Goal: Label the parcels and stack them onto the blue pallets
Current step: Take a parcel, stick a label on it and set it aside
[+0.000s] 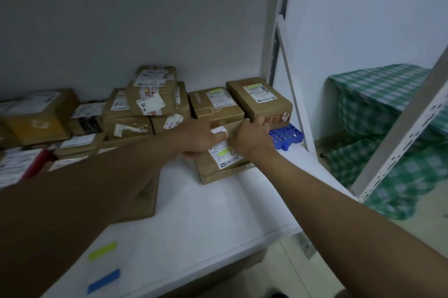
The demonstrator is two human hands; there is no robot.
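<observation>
A flat cardboard parcel with a white shipping label and a yellow-green sticker lies on the white table, against the blue pallet. My left hand grips its left side, thumb under the edge. My right hand holds its far right edge, fingers curled over it. Two labelled parcels sit on the pallet behind it.
A pile of several labelled cardboard parcels fills the left back of the white table. Yellow-green and blue sticker strips lie near the front edge. A white metal rack post and green checked cloth stand to the right.
</observation>
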